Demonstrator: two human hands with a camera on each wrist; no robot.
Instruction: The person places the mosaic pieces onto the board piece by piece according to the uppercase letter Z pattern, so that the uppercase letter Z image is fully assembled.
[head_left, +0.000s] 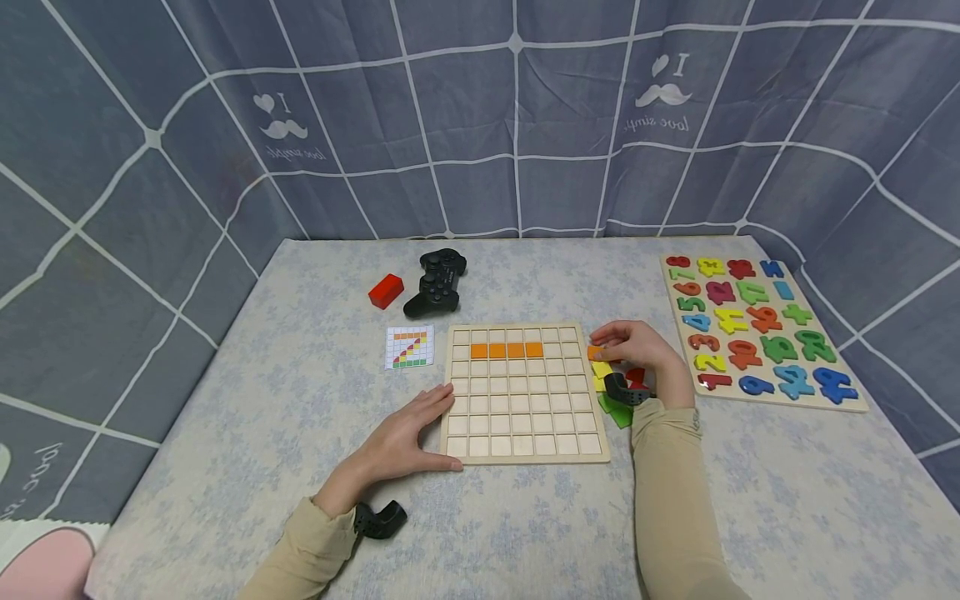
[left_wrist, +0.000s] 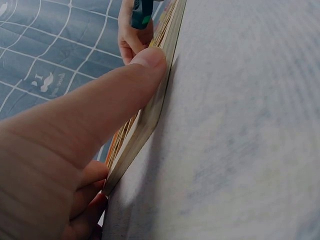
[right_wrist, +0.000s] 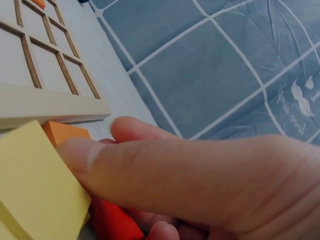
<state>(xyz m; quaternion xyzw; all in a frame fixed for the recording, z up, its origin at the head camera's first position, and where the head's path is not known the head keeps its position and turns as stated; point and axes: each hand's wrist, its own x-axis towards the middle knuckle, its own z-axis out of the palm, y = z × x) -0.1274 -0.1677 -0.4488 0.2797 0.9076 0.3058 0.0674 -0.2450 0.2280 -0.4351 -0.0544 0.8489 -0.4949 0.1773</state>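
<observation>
A wooden grid board (head_left: 525, 460) lies on the table, with several orange square tiles (head_left: 507, 351) in a row near its far side. My left hand (head_left: 397, 437) rests at the board's near left corner, fingers extended along the left edge and thumb on the near edge. Just past the board's right edge, my right hand (head_left: 637, 350) pinches an orange tile (right_wrist: 65, 131) between thumb and index finger. Beside and under that hand are yellow tiles (right_wrist: 40, 185), red tiles (right_wrist: 112, 220) and green tiles (head_left: 618, 412), some partly hidden by the wrist.
A pattern card (head_left: 409, 347) lies left of the board. Behind it are a red block (head_left: 386, 292) and a black game controller (head_left: 437, 283). On the right stands a number puzzle board (head_left: 780, 398). A grid-patterned curtain (head_left: 480, 117) surrounds the table.
</observation>
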